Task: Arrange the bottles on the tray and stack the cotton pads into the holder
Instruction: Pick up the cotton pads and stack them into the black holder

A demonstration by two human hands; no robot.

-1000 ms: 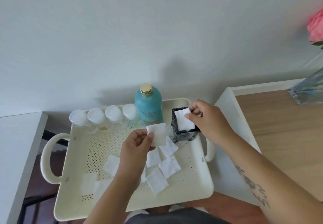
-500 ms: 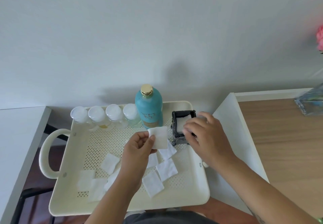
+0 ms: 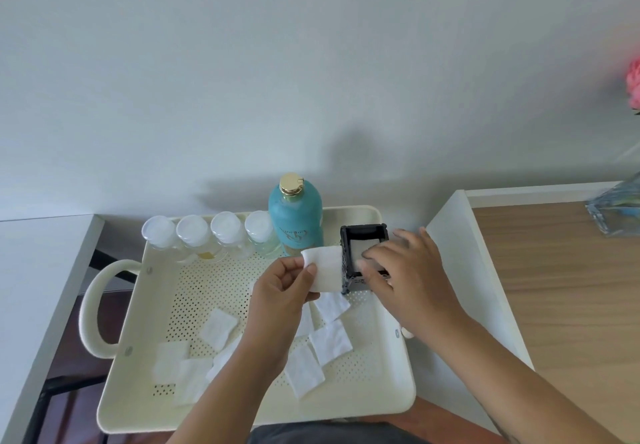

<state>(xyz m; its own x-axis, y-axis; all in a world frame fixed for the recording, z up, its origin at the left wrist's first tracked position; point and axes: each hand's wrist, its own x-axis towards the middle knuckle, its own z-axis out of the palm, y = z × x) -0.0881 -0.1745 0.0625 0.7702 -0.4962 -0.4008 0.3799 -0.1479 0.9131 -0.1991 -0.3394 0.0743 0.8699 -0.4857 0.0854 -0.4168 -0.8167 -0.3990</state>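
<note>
A cream perforated tray (image 3: pixel 242 419) rests on my lap. Along its far edge stand several small clear bottles (image 3: pixel 194 239) with white caps and a tall teal bottle (image 3: pixel 296 218) with a gold cap. A black square holder (image 3: pixel 362 236) stands at the tray's far right with a white pad inside. My right hand (image 3: pixel 412 281) lies over the holder's near side, fingers spread, pressing on that pad. My left hand (image 3: pixel 277 298) pinches one white cotton pad (image 3: pixel 323 269) just left of the holder. Several loose cotton pads (image 3: pixel 329 339) lie on the tray floor.
A white table (image 3: pixel 31 288) stands at the left. At the right is a wood-topped desk (image 3: pixel 561 288) with a white edge, a glass vase (image 3: pixel 616 208) and a pink flower (image 3: pixel 634 87). A plain wall is behind the tray.
My right hand let go of the pad it was lowering into the holder and now presses on it from above. The left hand has brought its pad closer to the holder.
</note>
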